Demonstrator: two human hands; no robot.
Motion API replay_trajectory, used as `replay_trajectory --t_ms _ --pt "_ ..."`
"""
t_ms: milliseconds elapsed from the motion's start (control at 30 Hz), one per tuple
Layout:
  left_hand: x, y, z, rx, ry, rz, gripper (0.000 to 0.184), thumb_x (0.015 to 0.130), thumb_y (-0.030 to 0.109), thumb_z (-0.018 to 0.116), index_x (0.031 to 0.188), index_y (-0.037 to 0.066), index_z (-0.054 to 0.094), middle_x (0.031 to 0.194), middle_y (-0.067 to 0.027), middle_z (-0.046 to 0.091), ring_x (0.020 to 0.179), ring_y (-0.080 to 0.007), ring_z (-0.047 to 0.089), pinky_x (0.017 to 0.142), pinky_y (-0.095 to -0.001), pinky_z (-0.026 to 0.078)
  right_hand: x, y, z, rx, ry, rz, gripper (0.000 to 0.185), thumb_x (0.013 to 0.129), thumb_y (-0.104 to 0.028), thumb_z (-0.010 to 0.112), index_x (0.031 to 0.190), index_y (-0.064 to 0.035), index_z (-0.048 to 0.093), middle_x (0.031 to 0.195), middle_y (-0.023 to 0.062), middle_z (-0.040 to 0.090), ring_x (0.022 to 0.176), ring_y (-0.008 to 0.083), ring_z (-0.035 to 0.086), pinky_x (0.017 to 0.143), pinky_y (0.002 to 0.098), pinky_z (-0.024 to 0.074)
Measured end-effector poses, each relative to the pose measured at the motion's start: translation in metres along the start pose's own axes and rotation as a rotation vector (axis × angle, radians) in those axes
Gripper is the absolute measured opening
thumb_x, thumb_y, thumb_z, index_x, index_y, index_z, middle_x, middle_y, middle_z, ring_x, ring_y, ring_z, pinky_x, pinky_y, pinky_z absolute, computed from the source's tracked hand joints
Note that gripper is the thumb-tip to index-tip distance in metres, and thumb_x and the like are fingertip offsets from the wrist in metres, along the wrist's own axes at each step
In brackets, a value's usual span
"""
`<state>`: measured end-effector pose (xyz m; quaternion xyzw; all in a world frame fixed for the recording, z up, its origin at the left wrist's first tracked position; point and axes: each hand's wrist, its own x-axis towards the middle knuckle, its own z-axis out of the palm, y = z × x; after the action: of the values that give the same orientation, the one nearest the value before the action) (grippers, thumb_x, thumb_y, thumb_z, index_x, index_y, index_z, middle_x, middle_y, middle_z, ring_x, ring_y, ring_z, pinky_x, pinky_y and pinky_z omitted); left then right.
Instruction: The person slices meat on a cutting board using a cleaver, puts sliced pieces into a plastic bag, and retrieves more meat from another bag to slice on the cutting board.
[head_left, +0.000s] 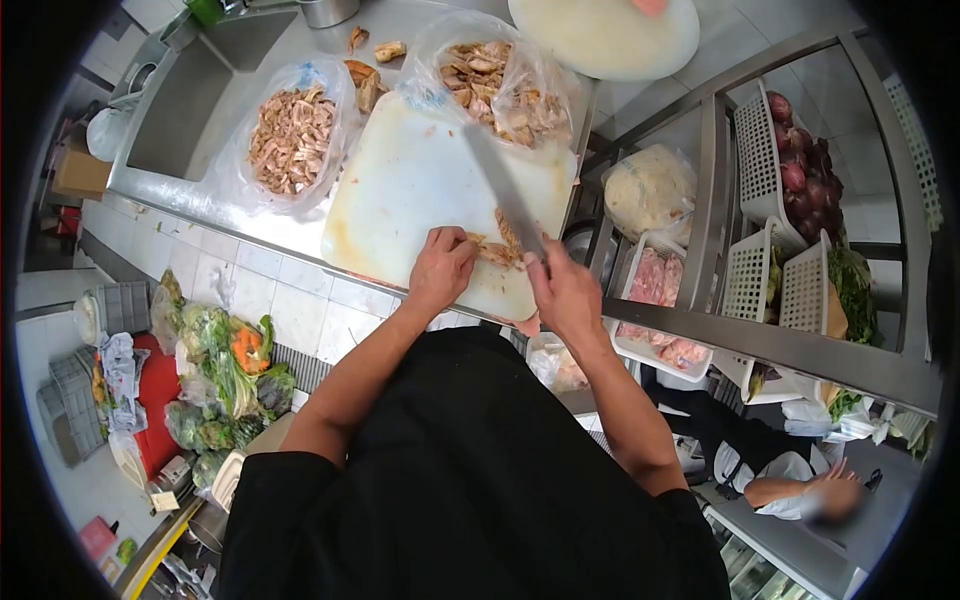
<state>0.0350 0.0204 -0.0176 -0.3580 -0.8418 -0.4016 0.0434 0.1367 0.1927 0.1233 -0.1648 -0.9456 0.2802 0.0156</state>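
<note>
A large white cutting board (390, 185) lies before me on a steel counter. My right hand (568, 295) is closed around a knife; its broad blade (492, 170) is blurred and points away across the board. Pieces of brown cooked meat (495, 252) lie beside the blade near the board's front right. My left hand (443, 268) has curled fingers pressed at the left end of this meat. Beyond the board, a clear plastic bag (420, 62) holds larger meat pieces. Another bag (335, 120), to the left, contains chopped meat.
A steel sink (180, 125) is at the far left. Loose meat chunks (370, 88) lie between the bags. At right, a metal rack (800, 340) carries baskets of red onions (800, 175) and greens, with trays of raw meat (655, 280) nearby. Another person (790, 485) stands at lower right.
</note>
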Motion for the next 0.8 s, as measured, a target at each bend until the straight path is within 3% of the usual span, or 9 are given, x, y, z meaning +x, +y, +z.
replay_trajectory --t_ms 100,167,200,300,567,733,800 --pt "-0.001 0.002 -0.002 -0.001 0.012 0.002 0.017 0.081 0.0 0.073 0.096 0.006 0.071 0.108 -0.0096 0.063 0.103 -0.033 0.059 0.087 -0.043 0.053 -0.003 -0.009 -0.007 0.143 0.154 0.001 0.033 0.103 -0.031 0.058 0.117 -0.0012 0.061 0.083 0.0257 0.071 0.078 0.0478 0.07 0.068 0.0546 0.0535" --pt "-0.001 0.001 0.0 0.001 0.009 -0.002 0.017 0.081 0.0 0.072 0.096 0.006 0.072 0.108 -0.0094 0.063 0.104 -0.033 0.059 0.087 -0.0428 0.054 -0.004 0.007 0.013 0.001 0.064 -0.007 0.028 0.103 -0.03 0.056 0.11 -0.0028 0.059 0.074 0.0228 0.069 0.072 0.044 0.07 0.067 0.0556 0.0537" --pt "-0.001 0.001 0.0 -0.001 0.011 0.001 0.017 0.081 0.0 0.072 0.096 0.006 0.072 0.108 -0.0094 0.063 0.104 -0.033 0.059 0.087 -0.0428 0.054 -0.001 0.012 0.022 -0.136 -0.143 0.025 0.026 0.102 -0.028 0.057 0.105 -0.0029 0.057 0.076 0.0227 0.07 0.074 0.0438 0.07 0.069 0.0555 0.0539" --pt "0.001 -0.003 0.0 0.007 0.013 0.01 0.016 0.081 0.001 0.073 0.096 0.006 0.072 0.108 -0.0094 0.063 0.104 -0.0329 0.059 0.087 -0.0425 0.053 0.004 0.02 0.024 -0.24 -0.221 -0.051 0.024 0.101 -0.027 0.057 0.101 -0.0026 0.056 0.078 0.0233 0.07 0.076 0.0436 0.071 0.071 0.0556 0.0538" --pt "-0.001 0.002 -0.002 -0.026 0.027 0.012 0.017 0.082 0.001 0.073 0.098 0.006 0.072 0.107 -0.01 0.063 0.105 -0.0336 0.059 0.089 -0.0426 0.053 0.004 -0.011 -0.002 0.04 0.129 0.004 0.023 0.101 -0.026 0.056 0.104 -0.0028 0.057 0.078 0.0237 0.07 0.076 0.0439 0.07 0.071 0.0561 0.0531" --pt "0.0 0.0 -0.002 -0.022 0.015 0.001 0.019 0.082 0.003 0.074 0.101 0.006 0.072 0.109 -0.0102 0.063 0.105 -0.0345 0.059 0.09 -0.0428 0.052 0.011 0.026 0.03 -0.237 -0.161 -0.079 0.025 0.102 -0.028 0.057 0.101 -0.0029 0.058 0.076 0.0242 0.069 0.075 0.0446 0.07 0.069 0.0556 0.0532" --pt "-0.003 0.005 -0.006 -0.03 0.013 -0.011 0.02 0.081 0.003 0.074 0.102 0.006 0.071 0.11 -0.0103 0.063 0.105 -0.0347 0.059 0.09 -0.0432 0.052 0.012 0.017 0.022 -0.195 -0.117 -0.07 0.025 0.102 -0.028 0.057 0.101 -0.0031 0.058 0.076 0.0241 0.069 0.075 0.0449 0.069 0.069 0.0552 0.0534"
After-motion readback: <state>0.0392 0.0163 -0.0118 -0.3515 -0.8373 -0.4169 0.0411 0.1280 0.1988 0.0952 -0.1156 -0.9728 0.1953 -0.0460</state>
